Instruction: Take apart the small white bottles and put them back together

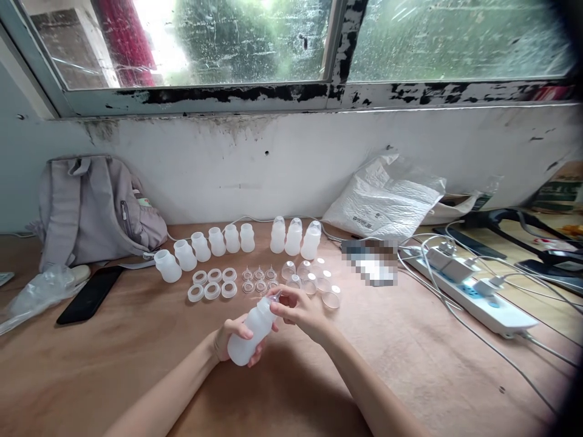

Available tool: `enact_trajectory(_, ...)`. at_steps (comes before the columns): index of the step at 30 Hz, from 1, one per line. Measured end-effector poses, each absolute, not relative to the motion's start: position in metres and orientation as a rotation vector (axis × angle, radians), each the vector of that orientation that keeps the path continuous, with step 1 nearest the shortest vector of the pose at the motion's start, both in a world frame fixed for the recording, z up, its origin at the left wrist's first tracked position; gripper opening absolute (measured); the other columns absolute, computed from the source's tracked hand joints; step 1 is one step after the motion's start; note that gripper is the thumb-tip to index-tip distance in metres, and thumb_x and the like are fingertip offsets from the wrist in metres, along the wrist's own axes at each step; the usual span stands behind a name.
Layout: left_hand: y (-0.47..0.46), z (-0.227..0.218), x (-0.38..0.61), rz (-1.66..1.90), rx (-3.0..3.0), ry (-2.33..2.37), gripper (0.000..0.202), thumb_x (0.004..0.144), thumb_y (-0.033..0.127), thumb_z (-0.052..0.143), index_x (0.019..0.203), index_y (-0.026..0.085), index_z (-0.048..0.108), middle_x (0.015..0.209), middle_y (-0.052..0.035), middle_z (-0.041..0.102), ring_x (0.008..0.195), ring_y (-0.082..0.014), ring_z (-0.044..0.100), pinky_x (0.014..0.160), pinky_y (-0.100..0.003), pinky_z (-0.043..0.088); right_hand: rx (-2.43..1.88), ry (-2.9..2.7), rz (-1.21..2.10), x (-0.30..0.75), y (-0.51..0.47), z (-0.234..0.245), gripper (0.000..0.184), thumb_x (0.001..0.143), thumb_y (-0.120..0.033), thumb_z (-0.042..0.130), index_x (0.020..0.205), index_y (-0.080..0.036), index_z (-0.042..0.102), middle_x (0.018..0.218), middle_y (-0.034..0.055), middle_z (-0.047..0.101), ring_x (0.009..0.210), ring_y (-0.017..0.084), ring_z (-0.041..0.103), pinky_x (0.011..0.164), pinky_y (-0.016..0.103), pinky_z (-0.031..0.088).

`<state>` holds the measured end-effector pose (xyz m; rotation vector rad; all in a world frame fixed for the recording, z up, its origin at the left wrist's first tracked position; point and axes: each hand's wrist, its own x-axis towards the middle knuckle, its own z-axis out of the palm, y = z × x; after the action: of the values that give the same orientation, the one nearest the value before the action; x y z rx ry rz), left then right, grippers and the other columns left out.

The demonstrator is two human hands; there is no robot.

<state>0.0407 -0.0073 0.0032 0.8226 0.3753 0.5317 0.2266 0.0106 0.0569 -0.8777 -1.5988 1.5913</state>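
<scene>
My left hand (pixel 237 340) is wrapped round a frosted white baby bottle (pixel 249 337), tilted with its neck up and to the right. At the bottle's mouth, the fingers of my right hand (pixel 291 308) pinch a clear silicone nipple (pixel 274 296), partly hidden by the fingertips. Behind my hands lie two rows of white collar rings (pixel 212 290), two rows of clear nipples (pixel 259 286) and several clear dome caps (pixel 331 297). Farther back stand several open bottles (pixel 200 247) in a curved row. Three capped bottles (pixel 294 237) stand to their right.
A grey backpack (pixel 95 206), a black phone (pixel 90 295) and a clear plastic bag (pixel 43 294) are at the left. On the right are a silver mailer bag (pixel 382 197), a blurred patch (pixel 371 262), and a white power strip (pixel 483 300) with tangled cables. A wall and window close off the back.
</scene>
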Motion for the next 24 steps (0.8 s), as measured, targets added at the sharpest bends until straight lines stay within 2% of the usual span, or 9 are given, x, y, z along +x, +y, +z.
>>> enact_trajectory(4, -0.006, 0.003, 0.039, 0.491, 0.789, 0.339, 0.052, 0.051, 0.021, 0.047, 0.101, 0.007, 0.052, 0.056, -0.0018, 0.054, 0.041, -0.0135, 0.051, 0.037, -0.023, 0.036, -0.711, -1.597, 1.707, 0.230, 0.011, 0.058, 0.031, 0.068, -0.037, 0.062, 0.094, -0.020, 0.059, 0.087, 0.0025, 0.054, 0.062, 0.009, 0.049, 0.051, 0.022, 0.034)
enact_trajectory(9, -0.008, 0.008, 0.040, 0.497, 0.873, 0.398, 0.051, 0.055, 0.022, 0.047, 0.103, 0.009, 0.052, 0.059, -0.0009, 0.054, 0.043, -0.0125, 0.051, 0.039, -0.023, 0.036, -0.703, -1.612, 1.689, 0.233, 0.012, 0.059, 0.033, 0.069, -0.039, 0.061, 0.096, -0.020, 0.060, 0.096, 0.0047, 0.051, 0.077, 0.015, 0.051, 0.063, 0.027, 0.040)
enact_trajectory(11, -0.009, 0.011, 0.039, 0.520, 0.909, 0.442, 0.050, 0.058, 0.023, 0.049, 0.106, 0.010, 0.051, 0.060, -0.0010, 0.055, 0.044, -0.0124, 0.051, 0.040, -0.023, 0.037, -0.790, -1.558, 1.556, 0.232, 0.013, 0.057, 0.028, 0.071, -0.038, 0.059, 0.092, -0.020, 0.059, 0.090, 0.0032, 0.052, 0.074, 0.013, 0.049, 0.062, 0.026, 0.039)
enact_trajectory(13, -0.010, 0.013, 0.036, 0.520, 0.939, 0.482, 0.050, 0.058, 0.023, 0.052, 0.107, 0.011, 0.050, 0.061, -0.0016, 0.055, 0.045, -0.0124, 0.052, 0.041, -0.023, 0.038, -0.896, -1.500, 1.439, 0.230, 0.015, 0.053, 0.023, 0.071, -0.039, 0.060, 0.081, -0.019, 0.057, 0.074, -0.0001, 0.051, 0.064, 0.011, 0.045, 0.056, 0.023, 0.037)
enact_trajectory(16, -0.010, 0.015, 0.031, 0.510, 0.961, 0.559, 0.049, 0.059, 0.025, 0.055, 0.106, 0.012, 0.050, 0.063, -0.0022, 0.055, 0.047, -0.0125, 0.053, 0.042, -0.022, 0.039, -0.990, -1.476, 1.401, 0.227, 0.019, 0.048, 0.027, 0.069, -0.042, 0.061, 0.066, -0.017, 0.051, 0.057, -0.0040, 0.042, 0.052, 0.008, 0.038, 0.047, 0.022, 0.031)
enact_trajectory(24, -0.008, 0.015, 0.029, 0.476, 0.978, 0.573, 0.046, 0.063, 0.028, 0.056, 0.107, 0.014, 0.049, 0.066, -0.0029, 0.056, 0.049, -0.0126, 0.053, 0.043, -0.022, 0.041, -0.948, -1.487, 1.399, 0.230, 0.022, 0.044, 0.025, 0.069, -0.041, 0.061, 0.070, -0.016, 0.056, 0.061, -0.0018, 0.048, 0.054, 0.009, 0.041, 0.047, 0.022, 0.032)
